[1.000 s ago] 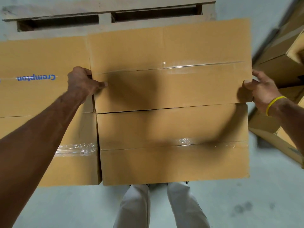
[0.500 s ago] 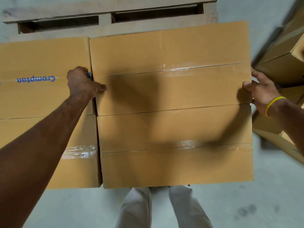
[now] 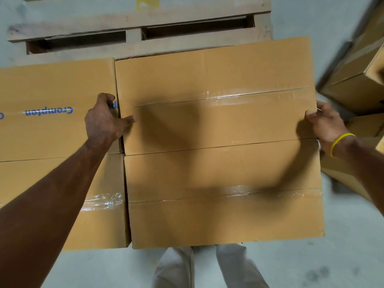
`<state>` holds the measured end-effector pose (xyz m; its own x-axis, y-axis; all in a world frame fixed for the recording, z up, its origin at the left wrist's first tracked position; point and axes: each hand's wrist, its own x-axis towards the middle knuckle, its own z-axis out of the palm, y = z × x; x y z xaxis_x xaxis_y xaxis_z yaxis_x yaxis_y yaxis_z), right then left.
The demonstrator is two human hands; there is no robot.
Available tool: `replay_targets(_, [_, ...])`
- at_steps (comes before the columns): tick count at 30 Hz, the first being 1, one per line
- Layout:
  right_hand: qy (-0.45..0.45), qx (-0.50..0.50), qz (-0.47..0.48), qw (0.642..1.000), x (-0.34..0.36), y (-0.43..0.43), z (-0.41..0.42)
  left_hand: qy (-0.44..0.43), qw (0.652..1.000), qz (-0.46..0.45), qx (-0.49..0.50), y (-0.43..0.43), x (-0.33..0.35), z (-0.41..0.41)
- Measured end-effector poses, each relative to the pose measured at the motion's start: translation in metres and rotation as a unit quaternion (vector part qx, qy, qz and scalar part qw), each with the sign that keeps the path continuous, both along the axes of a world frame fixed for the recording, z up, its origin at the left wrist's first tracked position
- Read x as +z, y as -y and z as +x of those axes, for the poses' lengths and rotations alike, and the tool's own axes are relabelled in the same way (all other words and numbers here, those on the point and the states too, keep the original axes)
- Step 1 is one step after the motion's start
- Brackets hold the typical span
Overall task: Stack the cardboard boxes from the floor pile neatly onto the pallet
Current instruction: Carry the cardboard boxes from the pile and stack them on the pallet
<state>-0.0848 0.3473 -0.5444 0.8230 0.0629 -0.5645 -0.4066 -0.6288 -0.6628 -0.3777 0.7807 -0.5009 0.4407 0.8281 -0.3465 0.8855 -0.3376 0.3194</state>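
Cardboard is filling my view: nearest my legs, a taped box [image 3: 224, 215] is lying flat. Touching it just behind, the second box [image 3: 214, 80] is sitting beside a Crompton-printed box [image 3: 52, 90]. My left grip [image 3: 104, 123] and right grip [image 3: 326, 123] are clamping the second box's opposite ends, thumbs on top. Beyond, the wooden pallet [image 3: 145, 19] is showing, and the floor pile [image 3: 357, 75] is sitting to the right.
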Motion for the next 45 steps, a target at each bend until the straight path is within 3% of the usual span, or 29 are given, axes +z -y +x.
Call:
replay_targets(7, [0.012, -0.008, -0.013, 1.0, 0.001, 0.001, -0.002, 0.005, 0.989, -0.109, -0.098, 0.014, 0.005, -0.031])
replay_targets(12, [-0.004, -0.07, -0.055, 0.996, 0.005, 0.016, -0.026, -0.039, 0.985, -0.09, -0.14, 0.034, 0.003, -0.071])
replay_targets(18, [-0.036, -0.019, -0.081, 0.996, 0.007, 0.023, -0.038, -0.062, 0.982, -0.103, -0.147, 0.031, -0.006, -0.074])
replay_targets(32, [-0.047, -0.018, -0.023, 0.998, 0.023, 0.025, -0.047, -0.108, 0.974, -0.108, -0.167, 0.025, -0.002, -0.063])
replay_targets(35, [-0.014, -0.083, 0.008, 0.996, 0.037, 0.022, -0.051, -0.019, 0.99, -0.123, -0.059, 0.039, 0.024, -0.036])
replay_targets(38, [0.009, -0.146, 0.054, 0.988, 0.061, 0.02, -0.056, 0.103, 0.98, -0.167, 0.045, 0.061, 0.052, 0.002])
replay_targets(41, [0.018, -0.169, 0.099, 0.981, 0.094, 0.011, -0.064, 0.171, 0.958, -0.227, 0.046, 0.088, 0.081, 0.036])
replay_targets(45, [-0.003, -0.205, 0.165, 0.965, 0.151, 0.006, -0.078, 0.187, 0.935, -0.299, -0.024, 0.133, 0.133, 0.07])
